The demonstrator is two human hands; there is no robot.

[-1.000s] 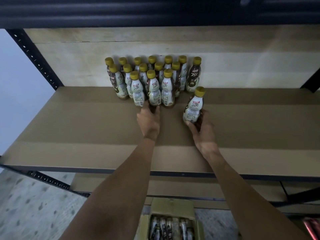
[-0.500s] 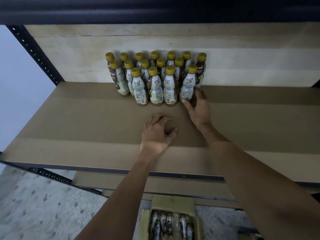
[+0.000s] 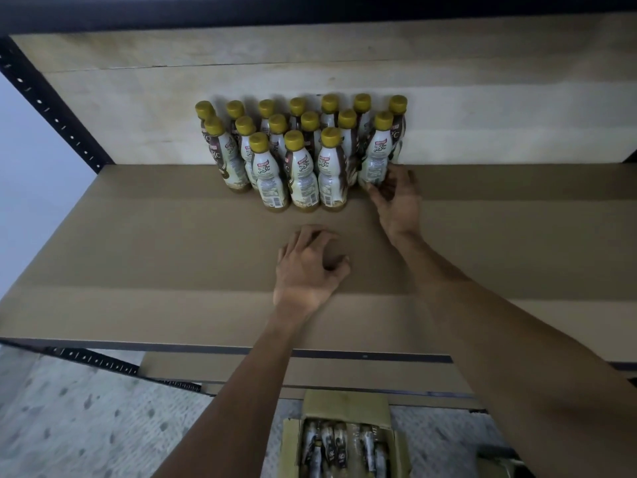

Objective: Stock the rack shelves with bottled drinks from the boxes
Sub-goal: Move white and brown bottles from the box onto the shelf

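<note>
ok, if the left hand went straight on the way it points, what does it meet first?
Probably the rightmost bottle of the front row. The left hand rests on the shelf, pointing back toward it with only bare shelf between; the exact line is hard to judge.
</note>
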